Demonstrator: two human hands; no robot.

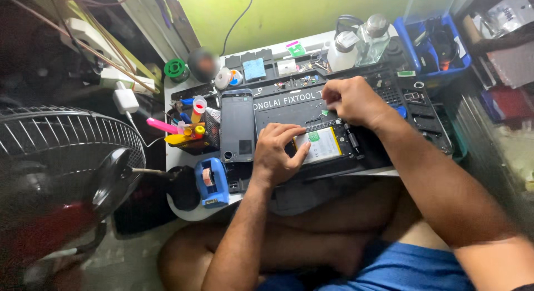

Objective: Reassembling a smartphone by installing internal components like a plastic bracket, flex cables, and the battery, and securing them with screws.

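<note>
Head view: the person is sitting cross-legged at a low white table (183, 210), both bare forearms reaching onto a black work mat (289, 110). An opened phone (328, 143) is lying on the mat near its front edge, back off, its pale battery (320, 145) showing, with a green mark on it. The left hand (278, 152) is resting on the phone's left end — fingers curled, thumb and fingertips pressing down on the battery's near corner, pinning the phone rather than lifting it. The right hand (350, 99) is hovering over the phone's upper edge with its fingers bunched together, tips pointing down at the frame; whether they are pinching a small tool or part, I cannot tell — the tips are hidden under the knuckles. Just left of the left hand, a second phone (237, 124) is lying flat, dark screen up, touching neither hand. Further left, a mesh holder (200, 135) is carrying pink and yellow tools, and a blue tape dispenser (211, 182) is sitting at the table's front corner. At the back of the mat two clear bottles (359, 43) are standing upright beside a blue bin (409, 43). A black fan (67, 163) is filling the lower left, well apart from the hands.
</note>
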